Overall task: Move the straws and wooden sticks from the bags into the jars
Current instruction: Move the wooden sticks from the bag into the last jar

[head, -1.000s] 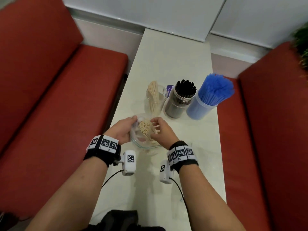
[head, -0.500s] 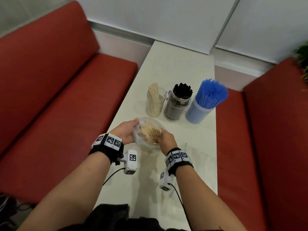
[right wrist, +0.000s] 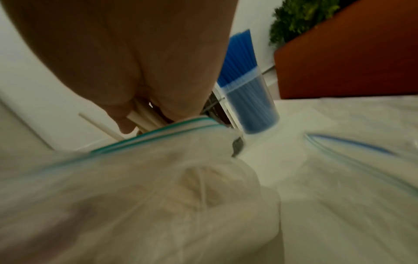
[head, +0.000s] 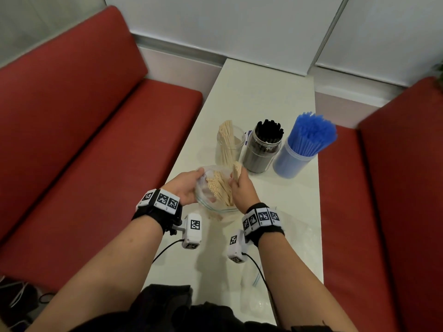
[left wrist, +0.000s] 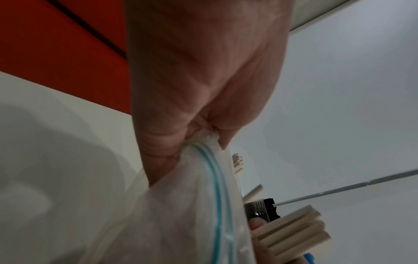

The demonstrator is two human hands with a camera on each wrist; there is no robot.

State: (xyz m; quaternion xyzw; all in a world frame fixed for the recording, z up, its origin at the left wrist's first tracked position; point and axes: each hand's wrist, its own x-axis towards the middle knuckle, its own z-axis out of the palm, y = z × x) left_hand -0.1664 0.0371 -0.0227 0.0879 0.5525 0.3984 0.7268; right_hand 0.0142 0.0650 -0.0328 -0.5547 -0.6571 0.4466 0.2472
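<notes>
**Right hand lifts a bunch of sticks from the bag**

Half a second ago the right hand (head: 242,189) was down inside the bag's mouth; it has now risen, with a small bunch of pale sticks (head: 236,169) pinched between thumb and curled fingers, their tips pointing up toward the jars. Its wrist is bent, knuckles facing the camera, forearm angled in from the lower right. The left hand (head: 184,186) pinches the rim of the clear zip bag (head: 203,200), fingers curled on the blue seal line and holding the mouth open; its forearm comes in from the lower left. More sticks (head: 219,188) lean inside the bag. On the white table (head: 263,92) just beyond stand three jars in a row: one with pale sticks (head: 227,144), one with black straws (head: 262,149), one with blue straws (head: 302,144). An empty-looking bag (head: 297,233) lies flat by the right wrist.
</notes>
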